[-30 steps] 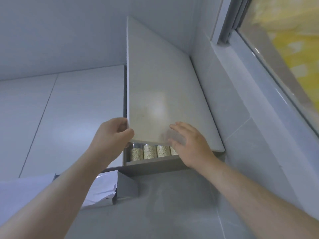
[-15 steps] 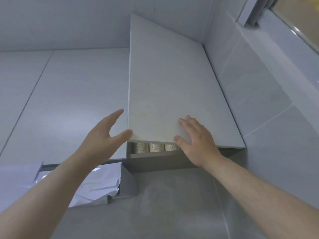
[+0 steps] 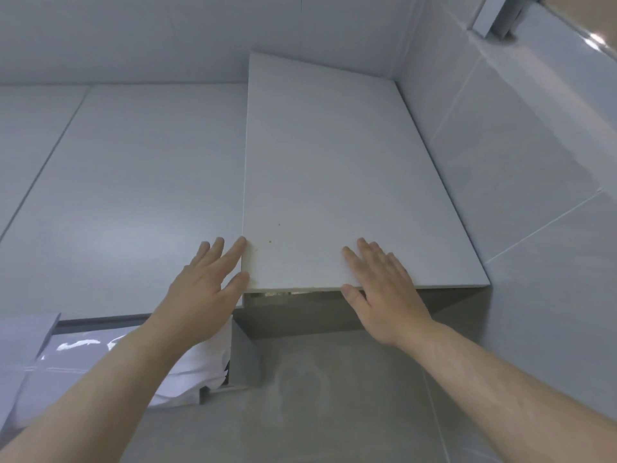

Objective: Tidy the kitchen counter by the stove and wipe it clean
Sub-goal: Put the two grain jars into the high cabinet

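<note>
I look up at a white upper cabinet door (image 3: 334, 195) that stands almost closed, with only a thin gap along its bottom edge. My right hand (image 3: 380, 289) lies flat against the door's lower part, fingers straight, thumb under the bottom edge. My left hand (image 3: 207, 285) is spread open beside the door's left edge, its index finger and thumb touching that edge. Through the gap, a sliver of the jars inside (image 3: 277, 293) shows. The rest of the cabinet's inside is hidden.
A closed white cabinet door (image 3: 140, 195) adjoins on the left. Below it, an open grey recess holds white plastic-wrapped material (image 3: 187, 372). Grey tiled wall (image 3: 521, 162) rises on the right, with a window frame (image 3: 500, 18) at the top right.
The cabinet door has swung nearly closed, hiding most of the jars. My left hand let go of the door's edge and opened flat; my right hand stays pressed on the door.
</note>
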The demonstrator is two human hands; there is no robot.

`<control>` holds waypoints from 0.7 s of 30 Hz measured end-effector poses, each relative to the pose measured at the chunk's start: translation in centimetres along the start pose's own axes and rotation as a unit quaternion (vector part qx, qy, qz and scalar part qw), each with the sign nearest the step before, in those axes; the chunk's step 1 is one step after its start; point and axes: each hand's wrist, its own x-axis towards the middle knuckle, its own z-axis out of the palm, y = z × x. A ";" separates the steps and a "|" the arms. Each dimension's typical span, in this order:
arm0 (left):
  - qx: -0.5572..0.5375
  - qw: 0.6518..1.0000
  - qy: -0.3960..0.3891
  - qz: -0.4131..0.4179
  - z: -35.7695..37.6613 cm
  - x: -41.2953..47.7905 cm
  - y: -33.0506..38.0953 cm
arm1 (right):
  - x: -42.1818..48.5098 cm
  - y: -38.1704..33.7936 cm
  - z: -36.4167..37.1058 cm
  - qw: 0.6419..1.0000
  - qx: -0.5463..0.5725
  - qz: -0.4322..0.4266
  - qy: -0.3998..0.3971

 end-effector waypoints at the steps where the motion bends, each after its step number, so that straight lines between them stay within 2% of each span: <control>1: 0.018 1.000 0.002 0.002 0.2 0.2 -0.2 | -0.1 0.1 0.3 1.000 -0.010 -0.003 -0.001; 21: 0.188 0.981 -0.024 0.032 3.5 1.1 -1.7 | -0.7 1.7 3.7 0.998 -0.048 -0.032 -0.016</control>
